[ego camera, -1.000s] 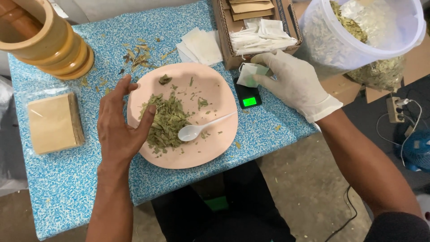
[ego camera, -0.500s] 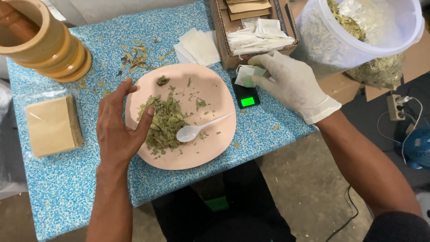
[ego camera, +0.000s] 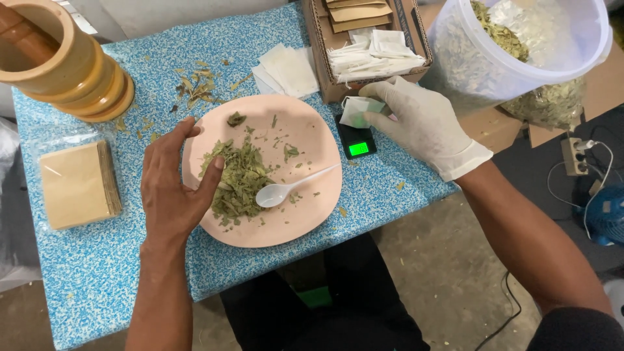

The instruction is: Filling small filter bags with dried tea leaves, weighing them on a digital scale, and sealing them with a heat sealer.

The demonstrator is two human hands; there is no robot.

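The desk (ego camera: 84,286) is blue and speckled. Beyond the right hand's fingers stands a big clear tub (ego camera: 520,52) of dried leaves, and just past their tips a box (ego camera: 370,45) of white sachets. A wooden mortar (ego camera: 58,58) stands well beyond the left hand's fingers, and a stack of tan envelopes (ego camera: 78,185) lies on the far side of that hand from the plate.

The pink plate (ego camera: 286,224) lies between the two hands. The left hand (ego camera: 172,192), bare, rests on its near rim, fingers (ego camera: 170,140) loosely together and slightly curled, thumb spread out and touching the heap of leaves (ego camera: 239,182); it grips nothing. A white spoon (ego camera: 289,188) lies on the plate just past the thumb, untouched.

The right hand (ego camera: 422,127), in a white glove, has its fingers (ego camera: 383,91) pinched together on a small white sachet (ego camera: 359,112), holding it on or just above a small black scale (ego camera: 356,140) with a green display, which sits under the fingertips, close beside the plate's rim
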